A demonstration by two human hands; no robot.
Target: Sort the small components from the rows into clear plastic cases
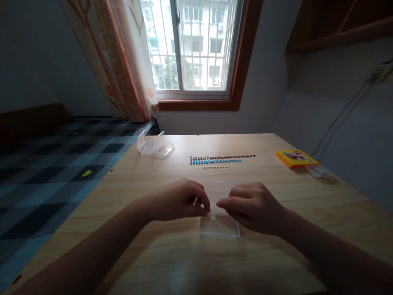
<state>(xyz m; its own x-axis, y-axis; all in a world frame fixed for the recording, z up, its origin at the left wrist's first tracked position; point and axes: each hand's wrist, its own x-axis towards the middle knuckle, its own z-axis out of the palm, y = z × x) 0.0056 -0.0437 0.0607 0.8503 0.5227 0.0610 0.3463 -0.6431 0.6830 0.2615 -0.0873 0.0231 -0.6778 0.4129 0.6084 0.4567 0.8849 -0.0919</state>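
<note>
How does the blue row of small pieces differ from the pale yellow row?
Length: the blue row is longer, reaching past the pale yellow row at both ends.
Look: the blue row stands out strongly, while the pale yellow row nearly blends into the table.
Place: the pale yellow row lies nearer the clear box than the blue row does.
Shared: both run side to side.
</note>
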